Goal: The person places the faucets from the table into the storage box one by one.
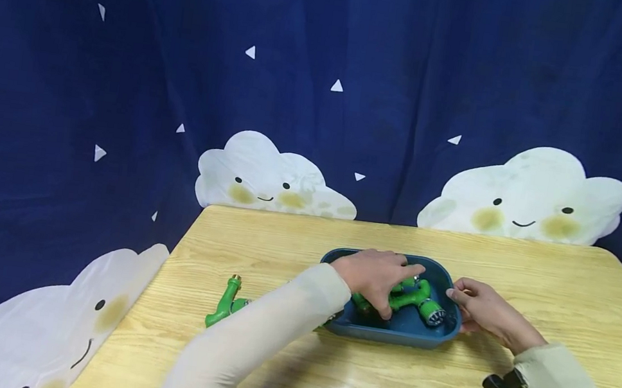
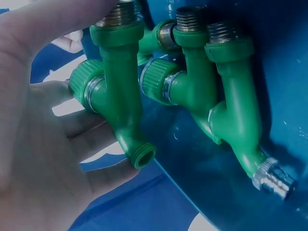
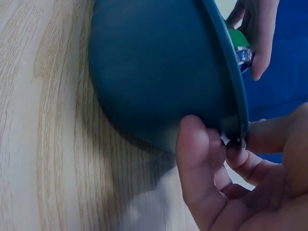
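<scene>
A dark blue plastic basin stands on the table with several green plastic faucets in it. My left hand reaches down over the basin. In the left wrist view it holds a green faucet, thumb at the threaded end and fingers around the handle and spout. Beside that lie another faucet and one with a metal spout tip. At the basin's right end my right hand pinches the rim between thumb and fingers.
Another green faucet lies on the wooden table left of the basin, partly hidden by my left sleeve. A dark blue curtain with white clouds hangs behind the table.
</scene>
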{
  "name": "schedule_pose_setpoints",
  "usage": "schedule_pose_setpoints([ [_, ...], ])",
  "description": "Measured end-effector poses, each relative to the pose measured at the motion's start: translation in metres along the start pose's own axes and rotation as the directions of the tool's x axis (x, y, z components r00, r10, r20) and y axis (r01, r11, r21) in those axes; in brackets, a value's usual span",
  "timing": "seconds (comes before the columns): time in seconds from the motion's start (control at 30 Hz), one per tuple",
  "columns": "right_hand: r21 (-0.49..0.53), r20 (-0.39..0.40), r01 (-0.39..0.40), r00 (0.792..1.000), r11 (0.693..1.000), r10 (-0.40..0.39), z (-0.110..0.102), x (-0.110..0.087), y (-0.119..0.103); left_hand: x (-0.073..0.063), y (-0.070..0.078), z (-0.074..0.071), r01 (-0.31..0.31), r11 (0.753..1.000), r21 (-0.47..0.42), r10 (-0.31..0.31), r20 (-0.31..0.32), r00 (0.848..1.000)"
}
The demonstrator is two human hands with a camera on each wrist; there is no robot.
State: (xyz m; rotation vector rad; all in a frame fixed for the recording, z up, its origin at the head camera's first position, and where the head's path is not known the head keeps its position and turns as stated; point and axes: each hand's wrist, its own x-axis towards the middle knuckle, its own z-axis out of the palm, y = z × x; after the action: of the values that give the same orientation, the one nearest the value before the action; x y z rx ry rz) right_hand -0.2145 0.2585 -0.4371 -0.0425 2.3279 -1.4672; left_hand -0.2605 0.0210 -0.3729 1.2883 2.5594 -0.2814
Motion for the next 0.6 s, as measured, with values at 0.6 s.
schedule_pose_setpoints([
  [0.6,0.018,-0.003,0.005,1.0,1.0,-0.005,0.0,0.0,0.004,0.025,0.003,0.013,-0.049,0.999,0.013,0.048,0.045,0.998],
])
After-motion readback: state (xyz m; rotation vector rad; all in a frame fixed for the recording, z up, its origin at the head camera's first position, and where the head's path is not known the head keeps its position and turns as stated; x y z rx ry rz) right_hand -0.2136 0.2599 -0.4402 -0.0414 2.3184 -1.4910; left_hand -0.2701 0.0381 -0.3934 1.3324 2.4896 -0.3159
